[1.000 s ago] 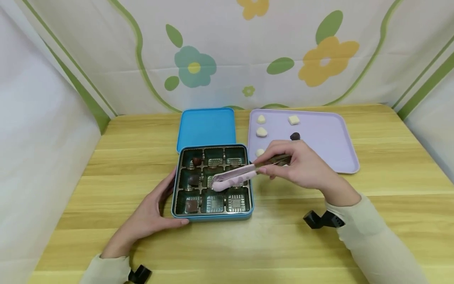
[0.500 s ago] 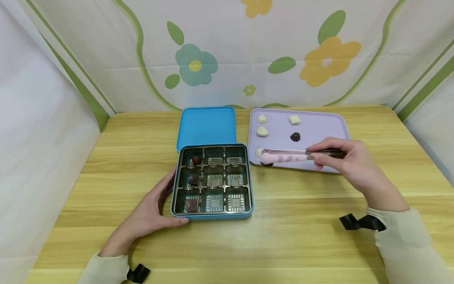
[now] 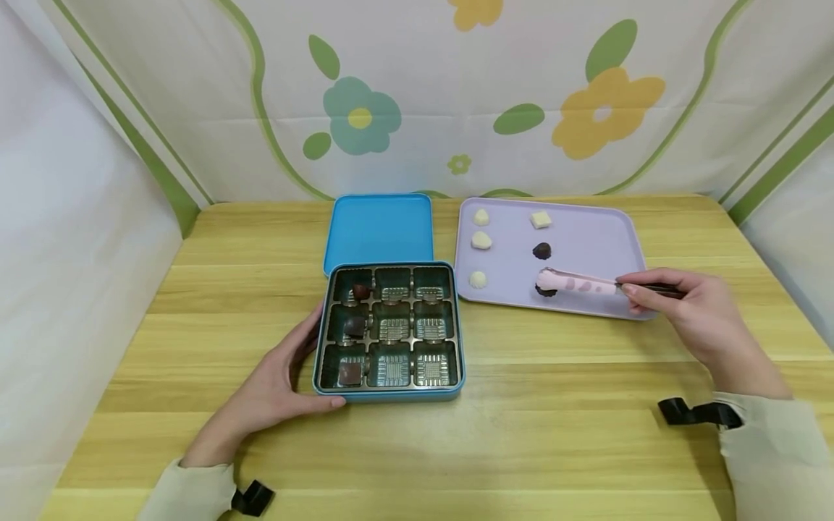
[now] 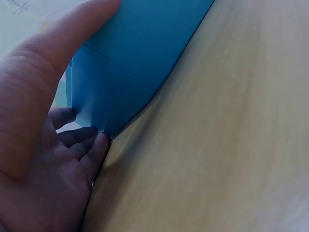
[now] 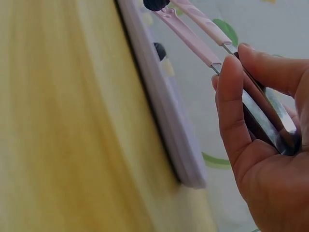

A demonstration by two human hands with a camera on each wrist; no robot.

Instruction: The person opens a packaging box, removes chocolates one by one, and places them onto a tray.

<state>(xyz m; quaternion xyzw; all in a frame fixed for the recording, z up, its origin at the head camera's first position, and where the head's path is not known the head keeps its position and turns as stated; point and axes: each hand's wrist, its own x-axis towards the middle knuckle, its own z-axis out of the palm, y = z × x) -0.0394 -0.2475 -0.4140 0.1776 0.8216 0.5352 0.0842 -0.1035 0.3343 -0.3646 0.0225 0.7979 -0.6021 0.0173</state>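
My left hand (image 3: 276,387) holds the front left corner of a blue tin (image 3: 404,396), thumb along the front and fingers on the left side. Bent fingertips touch the tin's wall (image 4: 111,87) in the left wrist view. The tin has a divided gold insert; dark chocolates (image 3: 350,374) sit in its left column. My right hand (image 3: 700,318) pinches pink-tipped metal tongs (image 3: 586,284) between thumb and fingers. At the tongs' tips is a dark chocolate (image 3: 546,291), over the front of the lilac tray (image 3: 599,246); the right wrist view shows this chocolate (image 5: 157,4) at the tips too.
Several white chocolates (image 3: 481,240) and another dark chocolate (image 3: 542,250) lie on the tray, right of the tin. The blue lid (image 3: 381,228) lies behind the tin. A flower-printed curtain (image 3: 423,145) hangs along the table's back edge.
My right hand has carried the tongs rightward, from over the tin, past the tray's left end, to the tray's front middle with a dark chocolate at the tips. My left hand stays on the tin.
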